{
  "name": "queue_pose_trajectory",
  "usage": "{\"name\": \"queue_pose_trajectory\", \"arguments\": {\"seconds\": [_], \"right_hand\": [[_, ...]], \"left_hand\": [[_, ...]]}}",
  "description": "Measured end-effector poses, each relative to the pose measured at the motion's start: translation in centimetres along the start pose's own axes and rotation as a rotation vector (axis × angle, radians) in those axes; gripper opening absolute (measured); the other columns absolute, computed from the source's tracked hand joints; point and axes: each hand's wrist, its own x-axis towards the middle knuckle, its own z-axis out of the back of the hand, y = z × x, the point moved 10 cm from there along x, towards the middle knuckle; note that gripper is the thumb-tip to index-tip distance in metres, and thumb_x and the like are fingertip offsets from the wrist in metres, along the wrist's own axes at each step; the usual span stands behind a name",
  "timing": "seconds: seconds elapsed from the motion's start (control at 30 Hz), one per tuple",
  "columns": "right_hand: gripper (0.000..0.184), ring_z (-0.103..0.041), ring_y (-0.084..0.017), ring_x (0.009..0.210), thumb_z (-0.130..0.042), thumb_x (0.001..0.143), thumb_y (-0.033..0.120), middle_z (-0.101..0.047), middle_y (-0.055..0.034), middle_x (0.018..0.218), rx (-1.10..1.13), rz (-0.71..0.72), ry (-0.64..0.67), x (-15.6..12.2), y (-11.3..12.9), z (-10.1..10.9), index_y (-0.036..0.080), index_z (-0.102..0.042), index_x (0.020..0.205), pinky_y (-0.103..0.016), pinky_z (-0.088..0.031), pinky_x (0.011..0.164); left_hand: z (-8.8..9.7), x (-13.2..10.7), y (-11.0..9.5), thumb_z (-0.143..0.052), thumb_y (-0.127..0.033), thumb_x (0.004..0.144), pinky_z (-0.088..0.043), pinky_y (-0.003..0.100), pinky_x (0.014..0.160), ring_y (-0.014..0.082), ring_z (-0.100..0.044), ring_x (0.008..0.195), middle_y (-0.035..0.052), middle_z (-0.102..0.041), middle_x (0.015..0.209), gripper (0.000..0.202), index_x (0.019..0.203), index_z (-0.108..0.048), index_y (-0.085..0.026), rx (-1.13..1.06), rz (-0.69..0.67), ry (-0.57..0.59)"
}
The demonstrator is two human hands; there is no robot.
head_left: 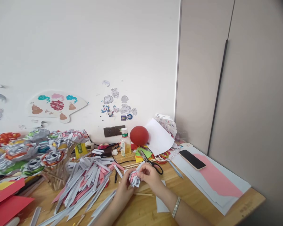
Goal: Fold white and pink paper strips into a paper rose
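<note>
A small paper flower (134, 180) of folded white and pink strips is held between both hands above the wooden table. My left hand (124, 184) curls round its left side, the fingers partly hidden behind it. From the right, my right hand (151, 176) pinches the flower's edge with thumb and fingertips. Left of the hands lies a heap of folded white and pink paper strips (91, 179). Black-handled scissors (157, 167) lie just beyond my right hand, blades toward the wall. A thin wooden stick (143, 194) lies under the hands.
Finished paper flowers on sticks (54, 157) crowd the left side. A bottle of yellow liquid (125, 145) and a red balloon (139, 135) stand near the wall. A phone (192, 159) rests on white and pink sheets (220, 182) at right. Red paper (10, 210) lies front left.
</note>
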Motion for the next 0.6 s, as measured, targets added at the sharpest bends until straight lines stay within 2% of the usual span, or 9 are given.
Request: {"name": "queue_pose_trajectory", "arguments": {"seconds": [0.07, 0.17, 0.23, 0.43, 0.6], "right_hand": [[0.008, -0.049, -0.013, 0.066, -0.061, 0.072, 0.022, -0.051, 0.0005, 0.073, -0.103, 0.05, -0.02, -0.1, 0.9, 0.4, 0.018, -0.056, 0.068, -0.025, -0.04, 0.059], [0.002, -0.05, -0.016, 0.075, -0.06, 0.074, 0.019, -0.054, -0.0009, 0.077, -0.342, 0.226, -0.045, -0.7, 3.6, 0.6, 0.019, -0.059, 0.072, -0.028, -0.04, 0.068], [0.002, -0.051, -0.016, 0.077, -0.059, 0.075, 0.018, -0.055, -0.0015, 0.078, -0.437, 0.294, -0.051, -1.0, 4.6, 0.5, 0.02, -0.06, 0.074, -0.029, -0.04, 0.07], [0.005, -0.051, -0.015, 0.075, -0.054, 0.08, 0.02, -0.054, -0.0017, 0.078, -0.546, 0.322, -0.076, -1.2, 4.5, 0.4, 0.019, -0.058, 0.076, -0.027, -0.039, 0.067], [0.014, -0.047, -0.015, 0.072, -0.046, 0.085, 0.021, -0.055, -0.0022, 0.076, -0.813, 0.453, -0.082, -1.8, 5.4, -0.3, 0.018, -0.058, 0.077, -0.029, -0.035, 0.065]], "left_hand": [[0.1, 0.0, 0.0, -0.053, -0.006, 0.058, -0.044, 0.034, 0.084, 0.0217, -0.054, 0.097, 0.0069, -0.056, 0.102, 0.047, 0.103, -0.048, -0.018, 0.024, 0.0, -0.011], [0.6, -0.1, -0.1, -0.054, -0.007, 0.059, -0.046, 0.034, 0.082, 0.021, -0.055, 0.095, 0.0068, -0.056, 0.101, 0.045, 0.102, -0.049, -0.018, 0.087, 0.001, -0.061], [0.9, -0.2, -0.3, -0.052, -0.007, 0.059, -0.046, 0.034, 0.082, 0.0207, -0.055, 0.094, 0.0065, -0.056, 0.101, 0.045, 0.103, -0.049, -0.018, 0.127, -0.011, -0.095], [0.9, -0.3, -0.3, -0.048, -0.005, 0.06, -0.045, 0.036, 0.083, 0.0208, -0.054, 0.097, 0.007, -0.056, 0.104, 0.047, 0.105, -0.048, -0.018, 0.217, -0.05, -0.105], [0.8, -0.4, -0.5, -0.049, -0.005, 0.061, -0.045, 0.037, 0.084, 0.022, -0.054, 0.098, 0.0078, -0.057, 0.105, 0.047, 0.106, -0.048, -0.018, 0.243, -0.068, -0.104]]}}
